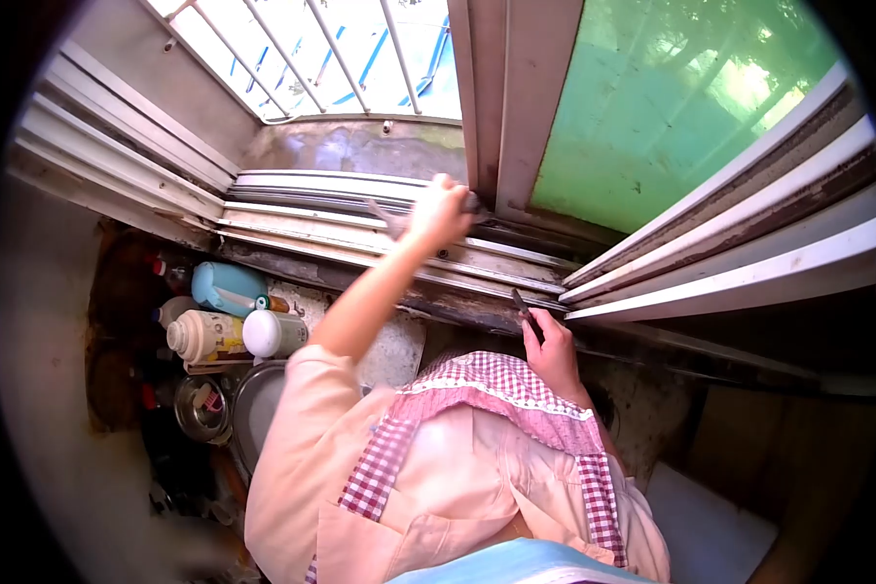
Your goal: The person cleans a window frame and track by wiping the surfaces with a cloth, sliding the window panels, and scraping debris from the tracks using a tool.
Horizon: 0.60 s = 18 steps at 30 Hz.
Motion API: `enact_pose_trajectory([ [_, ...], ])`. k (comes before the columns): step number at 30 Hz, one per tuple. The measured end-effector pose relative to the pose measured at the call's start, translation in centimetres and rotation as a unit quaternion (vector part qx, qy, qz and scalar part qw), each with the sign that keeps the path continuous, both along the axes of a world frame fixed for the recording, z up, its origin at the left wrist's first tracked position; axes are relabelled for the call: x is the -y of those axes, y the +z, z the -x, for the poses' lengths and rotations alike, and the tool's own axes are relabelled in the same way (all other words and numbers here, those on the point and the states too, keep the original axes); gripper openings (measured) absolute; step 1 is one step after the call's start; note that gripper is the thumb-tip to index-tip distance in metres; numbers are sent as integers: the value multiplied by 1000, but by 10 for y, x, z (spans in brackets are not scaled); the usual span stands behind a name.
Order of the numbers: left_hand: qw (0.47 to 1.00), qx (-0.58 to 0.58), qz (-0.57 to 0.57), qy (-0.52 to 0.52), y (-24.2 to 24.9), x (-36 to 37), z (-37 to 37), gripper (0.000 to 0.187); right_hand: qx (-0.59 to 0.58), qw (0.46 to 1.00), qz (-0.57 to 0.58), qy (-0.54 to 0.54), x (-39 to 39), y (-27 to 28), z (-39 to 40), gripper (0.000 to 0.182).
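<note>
White window tracks [302, 220] under left hand [442, 212]; green pane [667, 117] rightward.

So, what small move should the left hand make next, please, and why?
Perhaps slide the left hand, with its blurred greyish item, along the window track toward the green pane: it is at the track, and the track looks dark there. The right hand holds a thin dark tool.

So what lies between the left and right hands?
In the head view: white window-track rails, the dark ledge below them, and the tip of the dark tool in the right hand.
</note>
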<state>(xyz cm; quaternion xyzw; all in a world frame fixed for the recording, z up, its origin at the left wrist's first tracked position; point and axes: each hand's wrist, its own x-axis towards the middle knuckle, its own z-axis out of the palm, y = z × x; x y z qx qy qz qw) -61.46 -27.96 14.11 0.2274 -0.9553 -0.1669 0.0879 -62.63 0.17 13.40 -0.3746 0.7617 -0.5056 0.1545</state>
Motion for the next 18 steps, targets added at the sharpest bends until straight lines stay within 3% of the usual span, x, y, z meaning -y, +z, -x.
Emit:
enact_pose_trajectory([
  [2,999,-28,8,38,-5,-11,5,33,-7,1000,-3,15,5,5,-4,19],
  [5,995,-28,-91,2,8,26,-17,34,-37,998,0,47,14,10,-2,19],
  [9,970,-47,-28,239,-7,48,-27,27,-6,1000,-12,23,12,1,3,19],
  [10,972,-51,8,231,-13,33,-18,28,-5,1000,-19,24,13,1,3,19],
  [12,984,-68,-46,159,-4,-5,-6,30,-5,999,-33,25,14,0,0,19],
  [14,974,-166,-75,138,-15,-22,-1,32,-13,999,-22,38,15,2,-2,20],
  [16,935,-241,-222,137,-22,-1,-11,29,-28,999,0,31,12,-1,1,20],
  [18,854,-384,-323,137,18,-11,-23,19,-26,1000,-1,14,9,1,6,20],
])
